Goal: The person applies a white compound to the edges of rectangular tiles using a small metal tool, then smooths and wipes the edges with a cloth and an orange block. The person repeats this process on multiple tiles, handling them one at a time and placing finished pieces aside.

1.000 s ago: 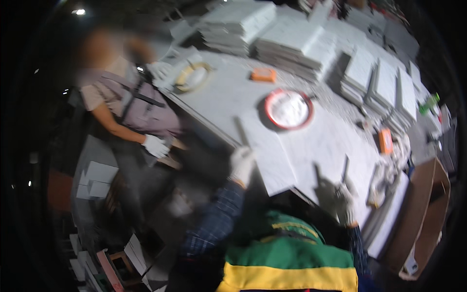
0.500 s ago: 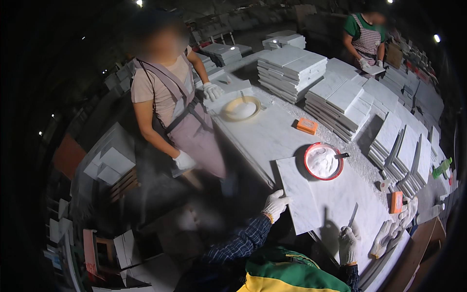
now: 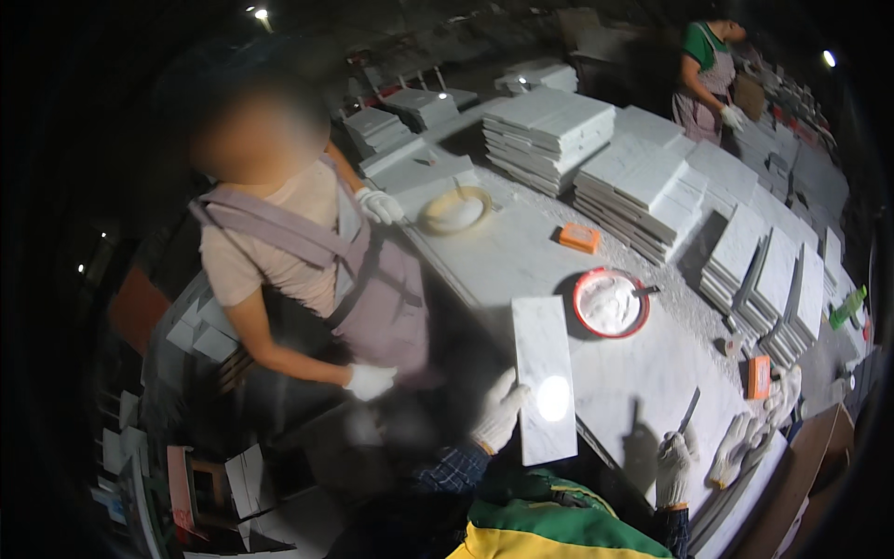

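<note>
Gloved hands at a marble worktable, lower centre of the frame.

The left hand (image 3: 499,410) grips the left edge of a white marble tile (image 3: 543,373) lying on the table (image 3: 521,252); the right hand (image 3: 672,466) is closed around a thin dark blade (image 3: 689,410). A red bowl (image 3: 610,303) of white paste sits above, with an orange block (image 3: 579,238) beyond it.
</note>
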A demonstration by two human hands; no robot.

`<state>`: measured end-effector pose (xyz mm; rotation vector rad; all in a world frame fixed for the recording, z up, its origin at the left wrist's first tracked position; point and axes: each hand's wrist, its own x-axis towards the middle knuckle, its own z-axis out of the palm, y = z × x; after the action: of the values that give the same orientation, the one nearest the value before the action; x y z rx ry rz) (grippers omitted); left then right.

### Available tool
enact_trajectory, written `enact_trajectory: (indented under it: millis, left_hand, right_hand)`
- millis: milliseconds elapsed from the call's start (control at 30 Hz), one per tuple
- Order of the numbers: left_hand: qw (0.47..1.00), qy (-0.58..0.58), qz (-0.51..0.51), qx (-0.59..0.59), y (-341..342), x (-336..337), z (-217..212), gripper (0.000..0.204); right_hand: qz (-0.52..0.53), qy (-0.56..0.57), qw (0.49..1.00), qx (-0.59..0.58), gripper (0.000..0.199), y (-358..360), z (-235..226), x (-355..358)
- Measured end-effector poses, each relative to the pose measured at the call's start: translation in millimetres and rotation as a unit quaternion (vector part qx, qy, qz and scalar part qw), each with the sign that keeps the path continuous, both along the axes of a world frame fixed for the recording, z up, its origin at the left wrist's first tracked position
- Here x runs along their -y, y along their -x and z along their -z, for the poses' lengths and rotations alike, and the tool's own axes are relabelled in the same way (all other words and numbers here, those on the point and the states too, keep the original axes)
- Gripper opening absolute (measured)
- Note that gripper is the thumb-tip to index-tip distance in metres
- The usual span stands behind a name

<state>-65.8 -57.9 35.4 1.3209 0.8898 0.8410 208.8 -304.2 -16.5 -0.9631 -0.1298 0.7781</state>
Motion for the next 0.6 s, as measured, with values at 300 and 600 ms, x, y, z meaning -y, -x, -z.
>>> enact_trajectory:
  millis: [300, 600]
  left_hand:
    - [0.977, 0.033, 0.211, -0.004, -95, 3, -5, 0.045]
    - [0.950, 0.117, 0.278, -0.080, -160, -14, 15, 0.047]
  right_hand:
    - [0.113, 0.045, 0.992, 0.038, 0.046, -1, -44, 44]
    - [0.198, 0.123, 0.973, 0.004, 0.056, 30, -43, 88]
